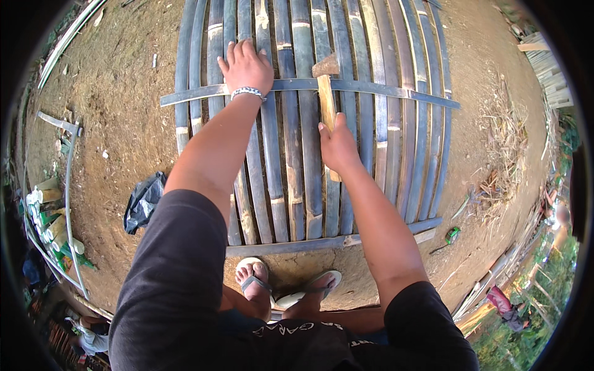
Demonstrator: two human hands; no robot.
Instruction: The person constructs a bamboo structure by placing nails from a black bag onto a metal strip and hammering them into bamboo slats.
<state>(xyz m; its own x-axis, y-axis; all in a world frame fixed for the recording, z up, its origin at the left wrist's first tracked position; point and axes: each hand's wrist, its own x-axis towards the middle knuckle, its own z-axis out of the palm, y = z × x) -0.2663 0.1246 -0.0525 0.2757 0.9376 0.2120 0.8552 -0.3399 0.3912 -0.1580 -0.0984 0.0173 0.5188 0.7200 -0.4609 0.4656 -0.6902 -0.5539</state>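
The bare earth ground (pixel 124 133) lies under a wide panel of bamboo slats (pixel 303 142), set side by side with narrow gaps, their long axes running away from the person. A long crosspiece (pixel 371 90) of split bamboo lies over them, its axis left to right, square to the slats, both ends jutting past the outer ones. A shorter near strip (pixel 291 246) runs parallel to it at the slats' near ends. The hammer (pixel 327 102) is above the panel, right of its middle; its wooden handle points away from the person, leaning slightly left, with the brown head at the far end, by the crosspiece. The left hand (pixel 246 67) is palm down, fingers loosely spread forward, at the crosspiece. The right hand (pixel 339 145) grips the handle. A chain bracelet (pixel 247 91) circles the left wrist.
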